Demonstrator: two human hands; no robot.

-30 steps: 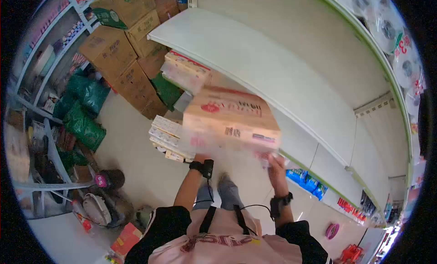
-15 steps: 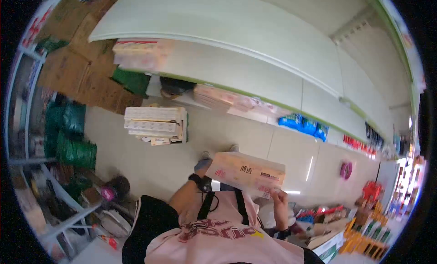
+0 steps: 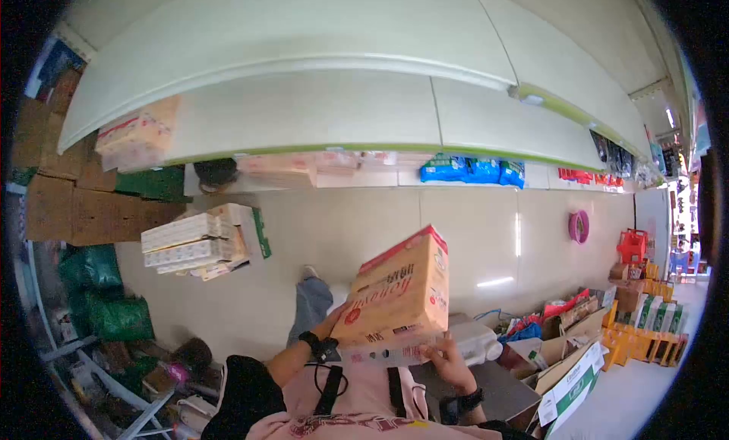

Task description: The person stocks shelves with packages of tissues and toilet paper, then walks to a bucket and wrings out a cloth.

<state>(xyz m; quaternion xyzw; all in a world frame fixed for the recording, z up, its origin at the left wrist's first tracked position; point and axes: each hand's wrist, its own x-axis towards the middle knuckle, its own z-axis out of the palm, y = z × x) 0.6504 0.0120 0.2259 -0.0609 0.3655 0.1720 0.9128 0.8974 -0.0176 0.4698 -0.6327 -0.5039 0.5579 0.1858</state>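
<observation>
Two hands clamp one pack at chest height: I log left hand under its near-left corner, right hand gripping the bottom edge. Stack sits on floor, well apart.

tissue pack lowered from shelf, tilted up near chest

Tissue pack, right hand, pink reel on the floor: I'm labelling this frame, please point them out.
tissue pack (image 3: 399, 296), head view, orange front face.
right hand (image 3: 444, 360), head view, knuckles.
pink reel (image 3: 579, 227), head view, rim.
</observation>
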